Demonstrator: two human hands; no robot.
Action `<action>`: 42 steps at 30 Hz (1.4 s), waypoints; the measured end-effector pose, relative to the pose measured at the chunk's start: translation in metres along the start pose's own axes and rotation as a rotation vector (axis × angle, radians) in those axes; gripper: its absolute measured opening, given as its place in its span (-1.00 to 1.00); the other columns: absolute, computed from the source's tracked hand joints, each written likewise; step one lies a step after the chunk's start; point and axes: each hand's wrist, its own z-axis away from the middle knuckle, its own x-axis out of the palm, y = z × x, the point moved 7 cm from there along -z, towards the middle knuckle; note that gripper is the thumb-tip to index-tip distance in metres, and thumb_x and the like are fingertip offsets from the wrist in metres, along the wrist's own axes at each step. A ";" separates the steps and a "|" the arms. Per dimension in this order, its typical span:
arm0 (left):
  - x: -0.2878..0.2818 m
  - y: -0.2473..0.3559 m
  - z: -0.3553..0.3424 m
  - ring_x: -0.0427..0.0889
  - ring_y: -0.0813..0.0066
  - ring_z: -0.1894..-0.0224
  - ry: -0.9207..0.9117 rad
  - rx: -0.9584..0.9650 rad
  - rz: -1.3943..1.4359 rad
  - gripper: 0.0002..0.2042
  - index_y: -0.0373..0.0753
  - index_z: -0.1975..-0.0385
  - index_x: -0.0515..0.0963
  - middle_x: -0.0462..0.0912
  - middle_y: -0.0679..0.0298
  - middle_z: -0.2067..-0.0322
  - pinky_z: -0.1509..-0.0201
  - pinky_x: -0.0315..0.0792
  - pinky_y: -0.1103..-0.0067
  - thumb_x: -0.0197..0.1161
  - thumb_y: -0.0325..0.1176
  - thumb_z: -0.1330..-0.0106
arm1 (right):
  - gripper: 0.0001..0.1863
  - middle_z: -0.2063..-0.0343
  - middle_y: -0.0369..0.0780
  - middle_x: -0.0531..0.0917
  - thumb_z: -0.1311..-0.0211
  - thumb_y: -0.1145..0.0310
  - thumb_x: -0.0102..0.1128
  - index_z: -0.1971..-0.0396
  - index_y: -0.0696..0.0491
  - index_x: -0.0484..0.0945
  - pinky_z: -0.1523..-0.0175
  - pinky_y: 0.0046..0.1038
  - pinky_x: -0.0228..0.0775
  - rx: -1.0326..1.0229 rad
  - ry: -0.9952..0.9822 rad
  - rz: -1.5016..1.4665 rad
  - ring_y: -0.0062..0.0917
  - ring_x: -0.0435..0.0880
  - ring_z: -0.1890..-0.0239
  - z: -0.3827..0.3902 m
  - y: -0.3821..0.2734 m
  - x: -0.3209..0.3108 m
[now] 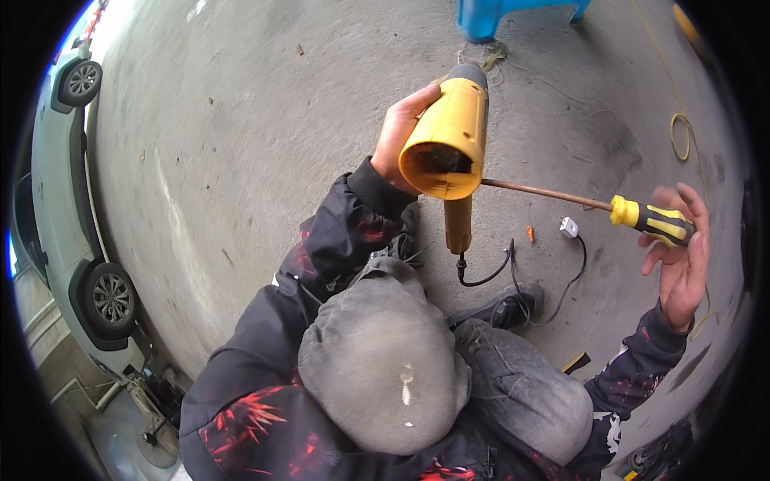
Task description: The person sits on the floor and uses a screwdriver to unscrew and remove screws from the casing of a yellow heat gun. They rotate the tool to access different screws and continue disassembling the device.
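A yellow heat gun (pixel 451 128) with a grey nozzle is held up by my left hand (pixel 396 138), which wraps its side. Its round rear end faces me uncovered, showing a dark interior. The grip points down, and a black cord (pixel 512 260) runs from it to a white plug (pixel 569 228) on the floor. My right hand (pixel 678 268) holds a screwdriver (pixel 626 212) loosely by its yellow-and-black handle, several fingers spread and slightly blurred. The rusty shaft lies nearly level, its end meeting the heat gun's right side near the grip. The tip itself is hidden.
A small orange piece (pixel 530 233) lies beside the plug on the concrete floor. Beyond the nozzle stands a blue plastic stool (pixel 480 26). A thin yellow cable (pixel 681 138) loops at the right. A pale car (pixel 62 208) is parked along the left; my knees are below my hands.
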 end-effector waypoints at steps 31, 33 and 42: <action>0.029 -0.004 -0.012 0.67 0.26 0.29 0.058 0.052 -0.106 -0.59 -0.33 0.06 0.44 0.65 0.09 0.24 0.13 0.59 0.33 -0.08 -0.06 -0.44 | -0.46 0.34 -0.19 0.60 -0.47 0.00 -0.20 -0.19 0.13 0.27 0.66 -0.75 0.12 0.102 0.210 0.046 -0.72 0.43 0.67 -0.001 0.018 -0.026; 0.029 -0.005 -0.012 0.67 0.26 0.29 0.045 0.043 -0.096 -0.60 -0.33 0.05 0.44 0.65 0.09 0.24 0.13 0.60 0.33 -0.08 -0.07 -0.44 | -0.43 0.31 -0.17 0.62 -0.47 0.02 -0.19 -0.27 0.13 0.18 0.65 -0.75 0.16 0.245 0.148 0.201 -0.68 0.45 0.64 -0.001 0.026 -0.022; 0.034 -0.005 -0.010 0.68 0.25 0.28 -0.013 0.015 -0.042 -0.60 -0.33 0.05 0.44 0.65 0.09 0.24 0.12 0.60 0.32 -0.09 -0.07 -0.45 | -0.49 0.29 -0.18 0.59 -0.48 0.03 -0.23 -0.13 0.16 0.31 0.65 -0.76 0.16 0.131 -0.034 0.046 -0.70 0.40 0.66 0.003 0.026 -0.019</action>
